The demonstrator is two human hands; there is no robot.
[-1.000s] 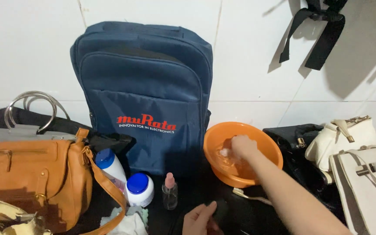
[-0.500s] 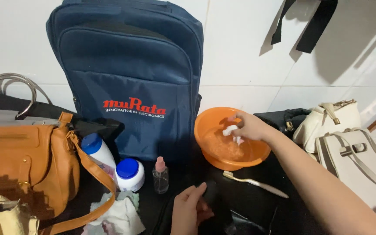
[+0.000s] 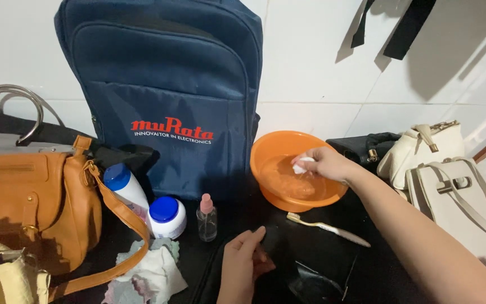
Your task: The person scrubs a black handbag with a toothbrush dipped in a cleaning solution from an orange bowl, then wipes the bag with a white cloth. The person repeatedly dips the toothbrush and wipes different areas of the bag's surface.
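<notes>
Big navy backpack [image 3: 167,95] stands upright vs the white tiled wall, w/ a tan leather handbag [image 3: 26,208] to its left and two cream bags [image 3: 451,180] off to the right. In front of the backpack's right edge sits an orange bowl [image 3: 271,152], tilted a bit, w/ what looks like water in it. Right hand [image 3: 324,164] is over the bowl, fingers pinched shut on a small white wad [image 3: 301,165], prob cloth or cotton, held just above the water or touching it; can't tell which. Looks like the wetting step: wad being dipped. Left hand [image 3: 246,267] rests low at the near edge on a black item [image 3: 310,264], prob a dark bag; fingers curled onto it, but can't tell if it's a real grip. Judging by that, the next move calls for bringing the damp wad from bowl across to the black item w/o dripping. A toothbrush [image 3: 327,227] lies between bowl and left hand. Smaller bits left of centre: white bottle w/ blue cap [image 3: 127,191], blue-lidded jar [image 3: 166,217], tiny clear spray bottle [image 3: 206,217], crumpled rag [image 3: 147,270].
</notes>
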